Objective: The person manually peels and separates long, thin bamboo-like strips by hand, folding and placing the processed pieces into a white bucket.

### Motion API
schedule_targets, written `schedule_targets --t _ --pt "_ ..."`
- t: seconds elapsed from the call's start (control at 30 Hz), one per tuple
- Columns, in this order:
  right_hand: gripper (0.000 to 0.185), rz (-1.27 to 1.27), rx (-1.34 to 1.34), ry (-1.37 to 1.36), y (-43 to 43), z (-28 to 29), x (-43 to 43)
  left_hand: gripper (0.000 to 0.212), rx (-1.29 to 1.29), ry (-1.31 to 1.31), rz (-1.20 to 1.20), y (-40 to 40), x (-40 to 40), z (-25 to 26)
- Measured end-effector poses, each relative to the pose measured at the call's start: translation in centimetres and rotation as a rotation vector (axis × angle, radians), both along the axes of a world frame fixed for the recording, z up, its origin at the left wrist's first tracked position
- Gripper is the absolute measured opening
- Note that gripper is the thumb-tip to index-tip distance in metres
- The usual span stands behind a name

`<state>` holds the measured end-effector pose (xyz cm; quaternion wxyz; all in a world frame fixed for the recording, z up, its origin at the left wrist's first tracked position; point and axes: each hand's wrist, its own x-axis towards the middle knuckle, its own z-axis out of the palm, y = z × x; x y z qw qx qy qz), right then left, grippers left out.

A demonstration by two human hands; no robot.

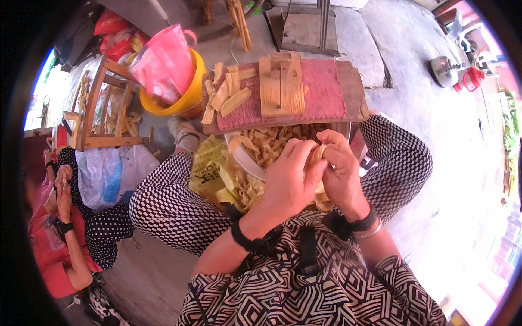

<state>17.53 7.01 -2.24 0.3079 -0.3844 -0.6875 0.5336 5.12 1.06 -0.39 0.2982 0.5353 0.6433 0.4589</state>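
Observation:
My left hand [291,179] and my right hand [340,167] meet in front of me, both closed on one small pale-yellow dried strip [318,154]. Just beneath them stands a white basin [248,163] holding many curled strips of the same colour. Beyond it lies a wooden board [355,89] with a red cloth [324,87] on it. A small wooden block with a slot [285,87] rests on the cloth. Several longer pale strips [236,102] are piled at the board's left end. My fingertips partly hide the held strip.
A yellow printed bag [208,171] with strips lies left of the basin. A yellow bucket [163,109] holds a pink container [173,61]. Farther left are a wooden stool [87,110], plastic bags [110,175] and another person's hands [63,191]. A metal kettle [442,71] stands far right.

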Motion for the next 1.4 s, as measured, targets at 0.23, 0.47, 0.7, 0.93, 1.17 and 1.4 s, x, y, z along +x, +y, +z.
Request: schedule_targets --t 0.23,0.47,0.7,0.93,1.17,1.4 --pt "0.019 -0.154 0.489 -0.019 0.8 0.3 -0.3 0.022 -0.349 -0.711 0.074 -0.7 0.2 -1.1" --pt "0.010 -0.029 -0.378 0.285 1.2 0.3 0.3 0.018 -0.203 -0.231 -0.071 -3.0 -2.4 -1.6" --pt "0.018 0.256 0.048 -0.119 1.7 0.9 1.4 0.013 -0.002 0.136 -0.056 -2.0 -2.6 -1.0" --pt "0.022 0.307 0.037 -0.279 2.3 3.5 2.1 0.021 0.118 0.428 -0.113 -1.4 -2.6 -0.5" --pt "0.011 0.268 -0.266 -0.189 3.1 3.2 2.3 0.020 -0.193 -0.309 -0.019 -2.0 -3.9 -0.5" --pt "0.030 0.131 -0.051 -0.156 5.3 2.4 2.0 0.012 -0.272 -0.339 0.027 -2.5 -5.2 -1.1"
